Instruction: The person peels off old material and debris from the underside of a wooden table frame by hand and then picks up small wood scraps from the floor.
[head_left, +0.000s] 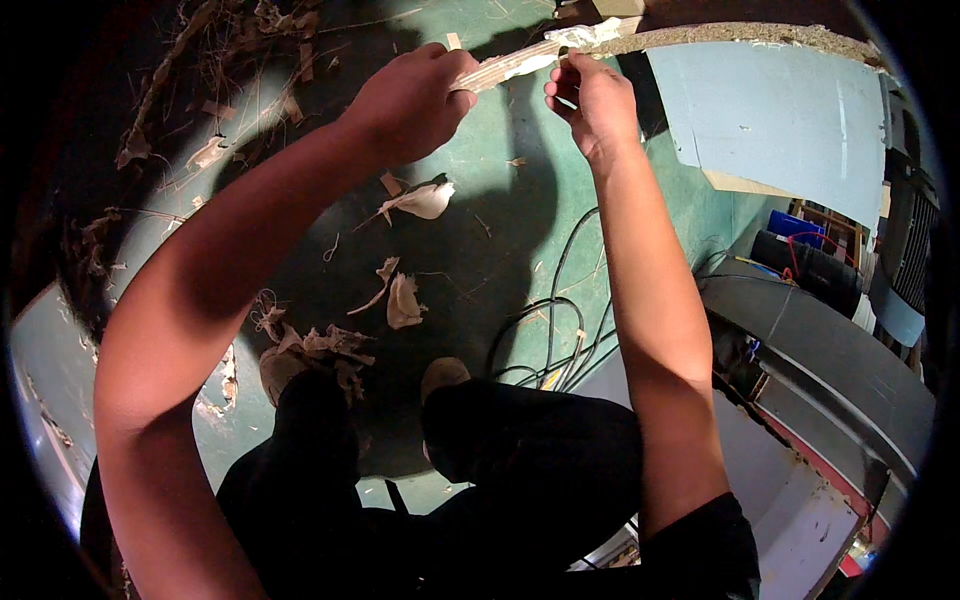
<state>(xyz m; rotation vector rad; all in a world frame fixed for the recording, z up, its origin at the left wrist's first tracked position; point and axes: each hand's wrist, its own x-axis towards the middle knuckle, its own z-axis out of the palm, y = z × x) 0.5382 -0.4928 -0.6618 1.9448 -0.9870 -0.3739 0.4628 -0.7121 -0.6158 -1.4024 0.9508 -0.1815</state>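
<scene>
My left hand (420,105) is wrapped round the near end of a pale, striped wooden strip (510,67). The strip runs up to the right, with ragged white material (590,36) stuck along it. Just below that material is my right hand (597,100), its thumb and forefinger close together at the strip and the other fingers curled. What it pinches, if anything, is too small to make out. Beyond it stands a light blue-grey panel (770,120) with a rough brown upper edge (740,36), which meets the white material.
Torn pale scraps (425,200) and fibres litter the green floor (500,240) between my arms and feet. A black cable (550,310) lies coiled left of my right forearm. To the right are a grey curved casing (820,330), a black cylinder (805,262) and a blue object (797,228).
</scene>
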